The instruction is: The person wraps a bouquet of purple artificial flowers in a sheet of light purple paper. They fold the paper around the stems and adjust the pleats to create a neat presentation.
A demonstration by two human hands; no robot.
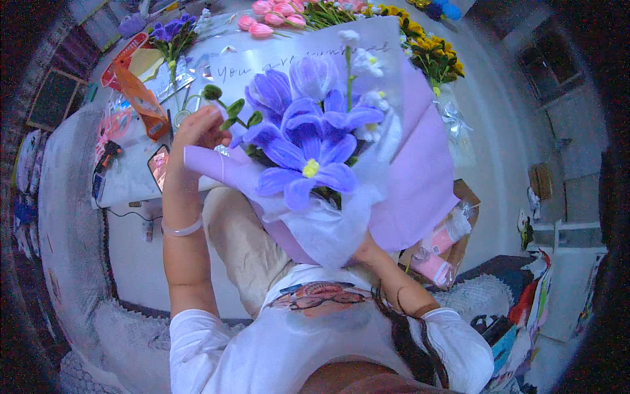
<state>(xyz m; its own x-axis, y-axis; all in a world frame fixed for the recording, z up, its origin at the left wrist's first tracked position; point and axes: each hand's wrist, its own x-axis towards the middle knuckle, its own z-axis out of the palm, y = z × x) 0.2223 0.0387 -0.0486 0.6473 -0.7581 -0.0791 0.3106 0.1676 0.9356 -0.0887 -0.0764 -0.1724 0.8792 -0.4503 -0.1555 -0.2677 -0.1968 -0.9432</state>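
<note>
A bouquet of blue-purple fuzzy pipe-cleaner flowers (pixel 311 167) with small white flowers (pixel 368 62) fills the middle. Lilac wrapping paper (pixel 423 172) and white tissue (pixel 320 231) surround it, with a translucent sheet bearing handwriting behind. At the bouquet's left edge, my left hand (pixel 204 125) is raised with bent fingers beside a green budded stem (pixel 231 111) and the paper's edge; whether it grips either is unclear. My right hand (pixel 366 251) is at the bouquet's lower end, its fingers hidden behind the paper and tissue.
On the white table (pixel 128 189) lie a phone (pixel 159 167), a glue gun (pixel 109 155) and an orange package (pixel 140 101). Pink tulips (pixel 275 17), yellow flowers (pixel 435 54) and purple flowers (pixel 172 34) lie further back. A cardboard box (pixel 465 197) with pink rolls stands at the right.
</note>
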